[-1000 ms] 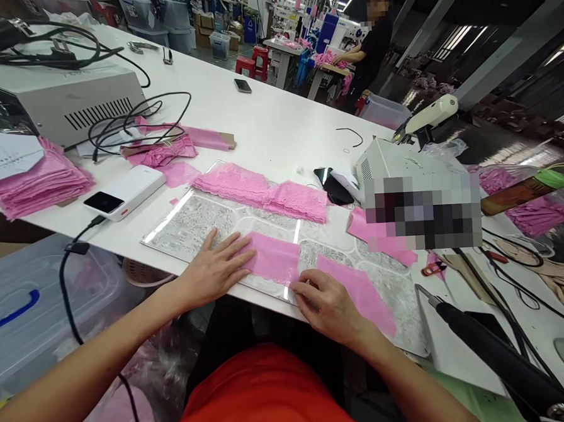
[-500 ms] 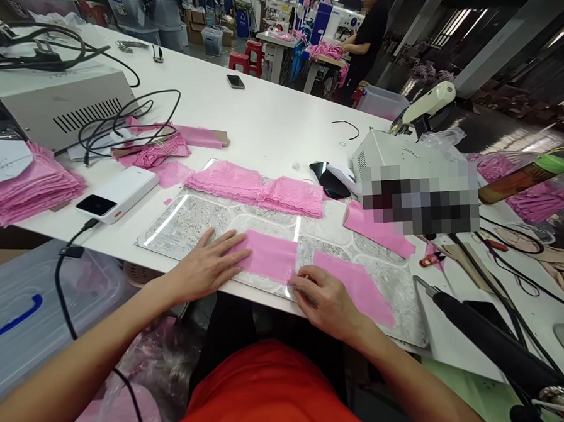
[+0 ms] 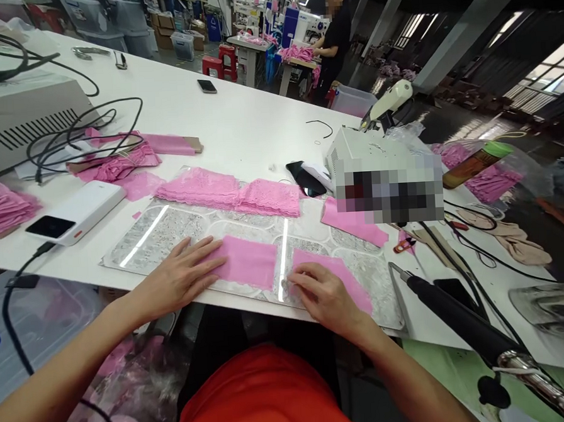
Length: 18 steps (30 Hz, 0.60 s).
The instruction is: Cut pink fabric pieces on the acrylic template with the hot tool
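Head view: from where I'm standing, a person in a red top is working over a marbled board (image 3: 154, 243) that is lying at the near edge of a white tabletop (image 3: 162, 97). Two pink fabric panels are lying on the board's near half: the left panel (image 3: 247, 263) near its middle, the right panel (image 3: 339, 271) toward its right end. The left hand (image 3: 184, 273) is resting palm down, fingers spread, its fingertips touching the left panel's left side. The right hand (image 3: 321, 291) is hovering or resting over the board between the panels, thumb and forefinger drawn together; I can't tell whether they're gripping anything. The hands are staying well apart.

Along the board's far edge, a stack of scalloped pink pieces (image 3: 267, 199) is sitting in two piles. Left of the board, a white power bank (image 3: 88, 212) is standing near looping black cables (image 3: 56, 147). Right of it, orange-handled snips (image 3: 403, 245) are lying, and a black-handled tool (image 3: 452, 309) is pointing its metal tip toward the board. Well beyond the board, a co-worker in black (image 3: 337, 41) is standing at a sewing machine (image 3: 310, 27).
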Tool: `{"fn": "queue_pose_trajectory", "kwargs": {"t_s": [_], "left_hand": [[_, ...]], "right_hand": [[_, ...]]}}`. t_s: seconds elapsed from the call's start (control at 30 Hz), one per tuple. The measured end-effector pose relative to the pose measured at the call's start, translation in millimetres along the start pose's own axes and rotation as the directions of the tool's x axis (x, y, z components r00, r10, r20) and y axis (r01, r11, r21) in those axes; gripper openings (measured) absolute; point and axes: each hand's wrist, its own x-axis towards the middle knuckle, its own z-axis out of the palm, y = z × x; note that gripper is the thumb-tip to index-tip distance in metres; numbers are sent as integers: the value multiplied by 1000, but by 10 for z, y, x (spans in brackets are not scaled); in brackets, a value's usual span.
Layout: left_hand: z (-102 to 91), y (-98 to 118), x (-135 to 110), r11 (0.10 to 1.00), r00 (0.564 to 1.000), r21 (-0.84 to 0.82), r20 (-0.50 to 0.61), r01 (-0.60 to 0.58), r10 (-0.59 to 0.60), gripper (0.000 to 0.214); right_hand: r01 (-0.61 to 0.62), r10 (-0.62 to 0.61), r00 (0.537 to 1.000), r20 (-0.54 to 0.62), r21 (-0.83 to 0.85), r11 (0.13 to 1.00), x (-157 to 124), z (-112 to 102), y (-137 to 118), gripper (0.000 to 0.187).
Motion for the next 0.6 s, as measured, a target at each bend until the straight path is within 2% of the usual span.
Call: {"fn": "queue_pose_trajectory", "kwargs": {"t_s": [0.1, 0.2, 0.33, 0.47, 0.6], "left_hand": [[36, 209, 171, 997, 997, -34, -25, -73, 72, 37], [149, 496, 448, 983, 988, -105, -14, -152, 152, 34], [351, 792, 838, 964, 975, -148, -7, -222, 223, 33], [509, 919, 1108, 956, 966, -138, -10, -257, 258, 33], [595, 952, 1195, 964, 967, -80, 12, -254, 256, 37]], "right_hand": [[-136, 132, 989, -71, -57, 989, -162, -195, 207, 25], [-268, 256, 960, -110, -113, 957, -355, -388, 419, 24], [-450, 420, 881, -218, -114, 886, -611, -591, 561, 19], [-580, 556, 793, -248, -31, 814, -792, -686, 528, 11], [-634, 621, 746, -242, 27, 773, -851, -718, 475, 8]]}}
